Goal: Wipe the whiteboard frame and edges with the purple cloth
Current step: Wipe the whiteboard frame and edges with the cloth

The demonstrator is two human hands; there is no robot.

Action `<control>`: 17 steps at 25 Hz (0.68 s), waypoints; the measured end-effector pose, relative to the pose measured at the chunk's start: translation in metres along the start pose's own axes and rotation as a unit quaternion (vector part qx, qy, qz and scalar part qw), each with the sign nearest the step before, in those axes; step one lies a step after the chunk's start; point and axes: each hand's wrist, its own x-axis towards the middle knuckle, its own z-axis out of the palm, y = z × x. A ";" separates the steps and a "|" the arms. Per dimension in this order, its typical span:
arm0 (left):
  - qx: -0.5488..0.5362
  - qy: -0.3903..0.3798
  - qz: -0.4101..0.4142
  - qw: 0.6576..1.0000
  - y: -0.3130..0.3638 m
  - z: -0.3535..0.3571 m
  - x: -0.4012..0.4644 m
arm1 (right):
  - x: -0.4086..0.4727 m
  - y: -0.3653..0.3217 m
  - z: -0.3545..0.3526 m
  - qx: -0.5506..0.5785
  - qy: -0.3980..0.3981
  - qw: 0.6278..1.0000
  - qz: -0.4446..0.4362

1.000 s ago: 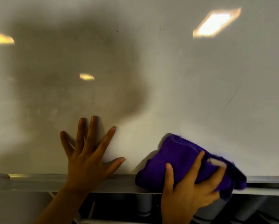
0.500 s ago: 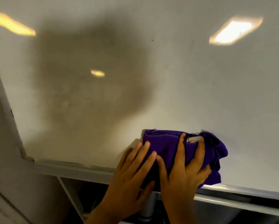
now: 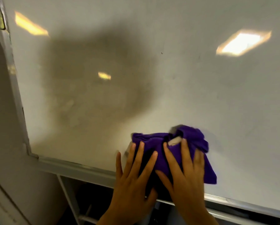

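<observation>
At the whiteboard's lower edge, both hands now press the purple cloth (image 3: pixel 176 153) flat against the board just above the bottom frame rail (image 3: pixel 80 167). The left hand (image 3: pixel 132 179), which a second ago was braced bare on the board well to the left, has come across to join the right hand (image 3: pixel 186 176); the fingers of both are spread and extended, pinning the cloth under them rather than curling round it. The view has also swung left, bringing the bottom-left corner joint (image 3: pixel 32 155) and the left frame rail (image 3: pixel 14 88) into sight. That suggests the wiping is working leftward along the bottom rail, with that corner and the upright still to do. The cloth is soft, bunched and folded, a pale label (image 3: pixel 175 141) showing in a crease. The rails look like dull, scuffed metal. Beyond, the glossy white board surface (image 3: pixel 201 98) reflects ceiling lights (image 3: pixel 243 43) and a broad dark shadow.
</observation>
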 end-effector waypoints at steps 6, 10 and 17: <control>-0.056 0.027 -0.166 0.984 -0.008 -0.007 0.017 | 0.051 -0.030 -0.002 0.032 -0.026 0.986 -0.163; -0.096 0.059 -0.235 0.965 -0.010 -0.010 0.015 | 0.084 -0.024 -0.019 0.051 -0.034 0.968 -0.242; -0.117 0.115 -0.216 0.962 -0.003 -0.006 0.026 | 0.114 0.004 -0.021 -0.110 -0.054 0.973 -0.195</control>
